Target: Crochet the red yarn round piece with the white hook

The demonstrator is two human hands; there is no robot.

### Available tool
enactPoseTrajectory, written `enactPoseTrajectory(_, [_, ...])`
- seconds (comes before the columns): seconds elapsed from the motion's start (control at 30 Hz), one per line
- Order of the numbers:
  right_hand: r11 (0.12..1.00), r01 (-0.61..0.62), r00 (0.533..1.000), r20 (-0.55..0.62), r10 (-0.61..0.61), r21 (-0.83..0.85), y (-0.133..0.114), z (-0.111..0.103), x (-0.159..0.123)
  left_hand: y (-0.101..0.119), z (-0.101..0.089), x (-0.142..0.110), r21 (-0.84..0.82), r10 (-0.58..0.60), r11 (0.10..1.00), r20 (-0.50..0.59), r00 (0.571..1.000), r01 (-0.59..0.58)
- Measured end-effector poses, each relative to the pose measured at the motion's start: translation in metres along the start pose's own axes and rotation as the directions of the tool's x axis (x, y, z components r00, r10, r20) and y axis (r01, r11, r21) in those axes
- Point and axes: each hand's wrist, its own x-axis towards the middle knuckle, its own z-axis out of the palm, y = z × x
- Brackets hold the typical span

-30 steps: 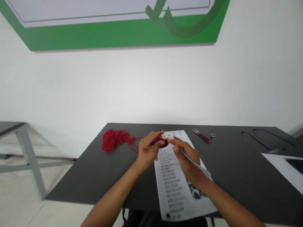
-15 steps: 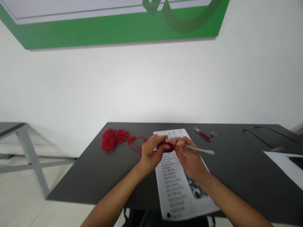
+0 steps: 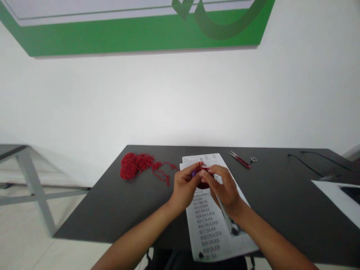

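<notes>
My left hand (image 3: 184, 184) is closed on a small piece of red crochet work (image 3: 203, 185), thumb and forefinger pinching its edge. A purple bit (image 3: 194, 173), perhaps a stitch marker, shows beside those fingers. My right hand (image 3: 225, 185) is closed too, its fingertips at the same red piece. The pale handle of a crochet hook (image 3: 224, 210) slants down under the right palm; its tip is hidden. Red yarn (image 3: 161, 173) trails from a loose ball (image 3: 129, 166) at the left toward my left hand. Beneath both hands lies a printed pattern sheet (image 3: 202, 225).
Red-handled thread snips (image 3: 240, 160) and a small metal ring (image 3: 253, 159) lie at the back right of the dark table (image 3: 126, 210). Farther right are eyeglasses (image 3: 323, 168) and a white object (image 3: 334, 195) with a dark panel. A white wall stands behind.
The hook's handle has swung from pointing right to pointing down toward me under my right hand. My right fingers have come closer to my left ones at the crochet work.
</notes>
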Motion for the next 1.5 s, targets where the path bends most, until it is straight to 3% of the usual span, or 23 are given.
enactPoseTrajectory(0.1, [1.000,0.019,1.000,0.021,-0.019,-0.005,-0.002,-0.004,0.004,0.000,0.000,0.004,-0.112,-0.084,0.990,0.006,0.996,0.084])
enactPoseTrajectory(0.3, [0.985,-0.043,0.984,0.177,0.013,0.169,-0.008,-0.019,0.024,0.007,-0.009,0.012,-0.166,-0.019,0.986,0.058,0.998,0.028])
enactPoseTrajectory(0.5, [0.971,-0.042,0.976,0.218,-0.010,0.234,-0.007,-0.026,0.028,0.012,-0.009,0.010,-0.324,-0.071,0.938,0.163,0.984,0.121])
enactPoseTrajectory(1.0, [0.875,-0.284,0.948,0.254,0.193,0.392,-0.006,-0.022,0.017,0.019,-0.011,0.013,-0.471,-0.148,0.857,0.163,0.975,0.209])
enactPoseTrajectory(1.17, [0.823,-0.371,0.921,0.286,0.265,0.430,-0.004,-0.020,0.010,0.020,-0.014,0.013,-0.519,-0.209,0.803,0.215,0.954,0.293])
enactPoseTrajectory(1.3, [0.836,-0.363,0.923,0.280,0.263,0.411,-0.008,-0.019,0.012,0.016,-0.015,0.015,-0.557,-0.245,0.753,0.257,0.935,0.351])
enactPoseTrajectory(1.5, [0.878,-0.260,0.954,0.247,0.170,0.402,-0.016,-0.020,0.018,0.012,-0.018,0.018,-0.550,-0.222,0.763,0.270,0.937,0.339])
